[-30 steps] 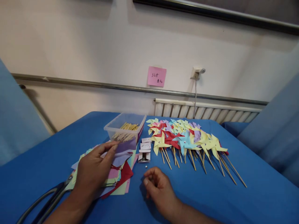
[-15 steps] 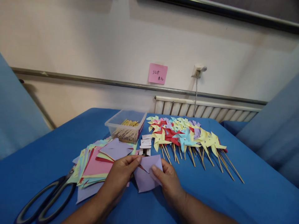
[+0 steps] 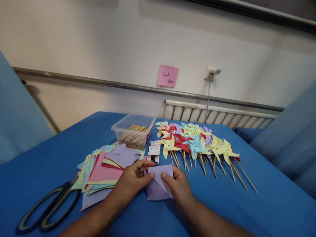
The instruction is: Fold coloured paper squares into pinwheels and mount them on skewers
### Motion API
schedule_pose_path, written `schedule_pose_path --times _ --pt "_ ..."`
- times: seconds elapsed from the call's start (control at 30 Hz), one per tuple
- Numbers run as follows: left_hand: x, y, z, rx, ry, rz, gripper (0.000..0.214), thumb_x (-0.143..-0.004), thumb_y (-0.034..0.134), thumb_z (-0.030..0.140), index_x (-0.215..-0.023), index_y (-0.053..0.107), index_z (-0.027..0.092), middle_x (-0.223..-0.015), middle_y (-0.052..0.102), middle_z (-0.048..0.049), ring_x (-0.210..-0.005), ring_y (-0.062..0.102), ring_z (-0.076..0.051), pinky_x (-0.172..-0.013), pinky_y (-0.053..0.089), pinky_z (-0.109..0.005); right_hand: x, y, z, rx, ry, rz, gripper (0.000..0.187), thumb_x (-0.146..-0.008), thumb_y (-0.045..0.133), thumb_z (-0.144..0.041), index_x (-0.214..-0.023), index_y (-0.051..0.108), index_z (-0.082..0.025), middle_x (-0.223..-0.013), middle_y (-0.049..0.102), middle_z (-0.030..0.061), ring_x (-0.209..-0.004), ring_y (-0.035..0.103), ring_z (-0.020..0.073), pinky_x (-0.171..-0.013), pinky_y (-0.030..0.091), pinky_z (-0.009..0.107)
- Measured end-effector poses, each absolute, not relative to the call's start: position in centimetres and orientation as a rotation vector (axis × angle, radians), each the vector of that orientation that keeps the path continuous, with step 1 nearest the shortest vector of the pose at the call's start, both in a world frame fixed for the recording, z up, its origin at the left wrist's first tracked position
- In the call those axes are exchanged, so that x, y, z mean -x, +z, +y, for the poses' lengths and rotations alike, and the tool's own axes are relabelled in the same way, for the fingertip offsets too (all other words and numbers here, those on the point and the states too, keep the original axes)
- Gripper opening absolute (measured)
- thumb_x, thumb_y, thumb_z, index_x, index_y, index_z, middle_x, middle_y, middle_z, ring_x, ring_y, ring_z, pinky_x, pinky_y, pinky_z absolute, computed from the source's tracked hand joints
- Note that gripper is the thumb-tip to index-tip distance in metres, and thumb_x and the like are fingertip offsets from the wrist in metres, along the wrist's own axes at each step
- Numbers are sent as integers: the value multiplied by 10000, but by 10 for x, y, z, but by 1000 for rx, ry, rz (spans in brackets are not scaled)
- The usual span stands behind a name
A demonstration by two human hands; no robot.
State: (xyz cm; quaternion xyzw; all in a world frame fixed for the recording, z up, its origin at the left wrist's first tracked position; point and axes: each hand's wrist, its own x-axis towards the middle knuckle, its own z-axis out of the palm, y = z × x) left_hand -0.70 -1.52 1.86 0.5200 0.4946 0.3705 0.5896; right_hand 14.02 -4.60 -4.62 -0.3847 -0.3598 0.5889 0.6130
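A square of purple paper (image 3: 159, 191) with slits cut in it is held between my two hands over the table. My left hand (image 3: 134, 179) pinches its left corner, thumb on top near a slit. My right hand (image 3: 179, 186) grips the right edge, with the thumb on the face and the fingers behind. Left of my left hand lies a stack of coloured paper squares (image 3: 105, 168), some with slits. Small white boxes (image 3: 154, 149) stand just beyond the paper.
A clear plastic tub (image 3: 118, 131) of wooden sticks stands at the back. Finished paper pinwheels (image 3: 197, 144) on sticks lie at the right. Large scissors (image 3: 56, 200) rest at the left on the blue cloth (image 3: 222, 210). A pink note (image 3: 168, 76) is on the wall.
My left thumb has moved right, further onto the purple paper. The paper's slit has narrowed, and its left corner now lies flatter. My right hand keeps its hold.
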Motion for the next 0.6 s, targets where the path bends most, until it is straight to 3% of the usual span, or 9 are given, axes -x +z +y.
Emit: schedule_pose_path --times 0.3,0.6 --pt "5 19 -15 -1310 929 1239 231 -668 661 300 -862 664 173 -569 539 54 -462 462 -82 -434 345 -192 -138 -40 -49 977 1277 -899 277 -697 723 -395 -759 613 -147 -663 646 -5 -584 544 120 -569 428 249" --pt "10 16 -11 -1391 859 1150 262 -720 640 356 -914 672 183 -645 613 19 -567 529 -120 -497 382 -202 -139 -42 -46 960 1325 -931 298 -688 721 -394 -800 628 -134 -708 651 16 -614 544 129 -590 430 262"
